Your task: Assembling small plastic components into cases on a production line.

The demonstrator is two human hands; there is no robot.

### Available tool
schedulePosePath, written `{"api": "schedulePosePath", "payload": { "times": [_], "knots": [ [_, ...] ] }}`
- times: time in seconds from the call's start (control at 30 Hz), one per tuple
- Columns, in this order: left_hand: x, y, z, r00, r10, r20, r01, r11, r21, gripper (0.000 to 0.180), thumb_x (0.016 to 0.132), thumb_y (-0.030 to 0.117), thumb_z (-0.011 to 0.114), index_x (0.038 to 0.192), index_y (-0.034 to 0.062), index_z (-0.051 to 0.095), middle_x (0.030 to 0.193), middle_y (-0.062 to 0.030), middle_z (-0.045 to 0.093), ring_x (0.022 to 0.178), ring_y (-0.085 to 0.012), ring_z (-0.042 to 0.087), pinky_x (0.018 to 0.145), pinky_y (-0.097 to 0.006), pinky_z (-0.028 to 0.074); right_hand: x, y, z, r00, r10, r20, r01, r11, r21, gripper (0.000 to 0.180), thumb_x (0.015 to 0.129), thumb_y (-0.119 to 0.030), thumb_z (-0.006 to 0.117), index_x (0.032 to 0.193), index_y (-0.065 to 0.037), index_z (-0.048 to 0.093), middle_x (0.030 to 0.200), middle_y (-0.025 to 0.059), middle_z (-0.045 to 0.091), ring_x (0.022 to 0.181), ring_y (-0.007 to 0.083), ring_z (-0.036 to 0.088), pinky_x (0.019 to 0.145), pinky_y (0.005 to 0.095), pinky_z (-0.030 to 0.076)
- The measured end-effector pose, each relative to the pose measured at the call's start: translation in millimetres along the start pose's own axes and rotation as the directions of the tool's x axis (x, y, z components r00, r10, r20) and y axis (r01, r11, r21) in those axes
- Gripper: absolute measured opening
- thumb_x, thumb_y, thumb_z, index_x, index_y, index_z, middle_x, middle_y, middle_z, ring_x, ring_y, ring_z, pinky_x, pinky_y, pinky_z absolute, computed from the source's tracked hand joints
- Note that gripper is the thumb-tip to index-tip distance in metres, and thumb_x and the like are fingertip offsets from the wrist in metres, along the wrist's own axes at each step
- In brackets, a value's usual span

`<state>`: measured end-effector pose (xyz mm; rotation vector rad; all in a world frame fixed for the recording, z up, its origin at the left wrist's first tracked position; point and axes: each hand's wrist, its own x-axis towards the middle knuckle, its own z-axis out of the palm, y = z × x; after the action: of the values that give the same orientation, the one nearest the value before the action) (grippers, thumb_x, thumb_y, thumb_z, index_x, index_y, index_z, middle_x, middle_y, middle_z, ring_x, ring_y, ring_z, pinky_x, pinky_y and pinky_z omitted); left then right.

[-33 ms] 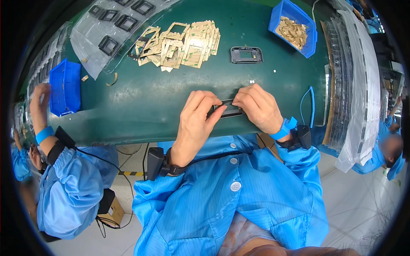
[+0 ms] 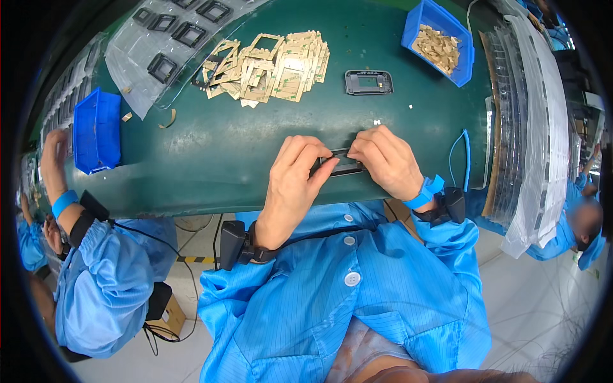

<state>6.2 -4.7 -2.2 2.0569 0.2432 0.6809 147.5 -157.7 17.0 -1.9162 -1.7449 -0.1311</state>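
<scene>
Both of my hands meet over a small black rectangular frame (image 2: 345, 167) at the near edge of the green table (image 2: 211, 153). My left hand (image 2: 295, 182) pinches its left end with curled fingers. My right hand (image 2: 385, 163) grips its right end from above. Most of the frame is hidden under my fingers. A second black frame (image 2: 368, 82) lies flat farther back on the table, apart from my hands.
A pile of tan frame-shaped liners (image 2: 268, 64) lies at the back. A blue bin of tan pieces (image 2: 440, 41) sits back right, and another blue bin (image 2: 96, 131) at left. Clear trays (image 2: 169, 38) hold black frames; stacked trays (image 2: 527, 127) line the right. Co-workers' arms (image 2: 64, 204) are alongside.
</scene>
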Motion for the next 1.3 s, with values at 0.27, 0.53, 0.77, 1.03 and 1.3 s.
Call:
{"api": "schedulePosePath", "payload": {
  "times": [0.27,0.53,0.77,1.03,1.3],
  "knots": [
    [0.6,-0.1,-0.7,1.000,0.010,0.006,-0.010,1.000,0.001,0.020,0.075,-0.002,0.079,0.089,0.0011,0.065,0.092,-0.0089,0.061,0.084,-0.0276,0.060,0.071,-0.037,0.050,0.1,4.5,-1.6,0.999,-0.009,0.038,0.007,0.999,0.054,0.026,0.074,-0.003,0.074,0.096,-0.002,0.061,0.095,0.0100,0.061,0.084,0.0262,0.061,0.070,0.0364,0.055],
    [1.5,-0.1,-1.6,1.000,0.015,0.016,-0.015,1.000,0.002,0.021,0.074,-0.002,0.079,0.089,0.0008,0.065,0.092,-0.0087,0.061,0.084,-0.0276,0.059,0.070,-0.037,0.050,-6.3,-1.1,3.0,0.957,0.263,-0.123,-0.231,0.945,0.231,0.023,0.072,-0.002,0.077,0.093,-0.003,0.066,0.094,0.0088,0.066,0.084,0.0272,0.065,0.071,0.0360,0.055],
    [0.1,0.3,-2.2,1.000,-0.017,0.021,0.016,0.999,0.045,0.020,0.074,0.002,0.082,0.088,0.0027,0.068,0.095,-0.0092,0.065,0.086,-0.0251,0.064,0.073,-0.034,0.053,-6.2,3.0,-2.0,0.994,0.063,-0.084,-0.053,0.991,0.120,0.022,0.070,-0.001,0.074,0.091,-0.003,0.067,0.093,0.0082,0.065,0.083,0.0260,0.064,0.070,0.0351,0.055],
    [-0.3,-0.4,-0.5,1.000,0.018,0.006,-0.019,1.000,0.020,0.022,0.074,-0.002,0.080,0.090,0.0010,0.065,0.093,-0.0088,0.061,0.084,-0.0273,0.059,0.070,-0.037,0.050,-4.2,1.0,-4.8,0.999,0.032,-0.042,-0.029,0.997,0.068,0.024,0.071,-0.003,0.073,0.094,-0.002,0.065,0.094,0.0091,0.064,0.084,0.0261,0.064,0.071,0.0354,0.055],
    [0.2,0.3,-1.3,1.000,-0.015,0.024,0.014,0.999,0.052,0.021,0.074,0.002,0.083,0.089,0.0022,0.068,0.095,-0.0091,0.065,0.085,-0.0247,0.063,0.073,-0.034,0.052,-3.3,1.1,-1.9,1.000,-0.019,0.010,0.020,0.999,-0.041,0.024,0.075,-0.005,0.071,0.095,0.000,0.060,0.094,0.0104,0.061,0.085,0.0264,0.062,0.072,0.0358,0.055]
  ]
}}
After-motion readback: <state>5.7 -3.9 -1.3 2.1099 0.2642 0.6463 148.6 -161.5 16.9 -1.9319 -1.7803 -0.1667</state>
